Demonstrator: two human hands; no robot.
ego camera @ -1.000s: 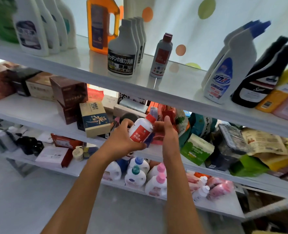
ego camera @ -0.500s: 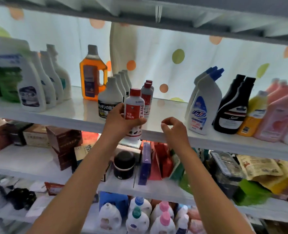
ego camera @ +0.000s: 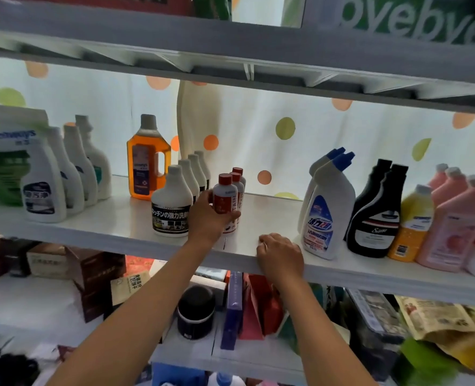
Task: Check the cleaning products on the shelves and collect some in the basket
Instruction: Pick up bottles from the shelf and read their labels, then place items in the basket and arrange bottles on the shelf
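Left hand grips red-capped bottle, fingers curled round its lower half; bottle upright on shelf, touching two matching bottles lined up behind it. Grey-capped bottle with dark label just left of hand, three alike behind. Right hand rests on shelf's front edge, fingers curled, holding nothing. Blue-capped bottle just right of that hand, then black bottle, yellow bottle, pink bottles. Orange jug at back left.
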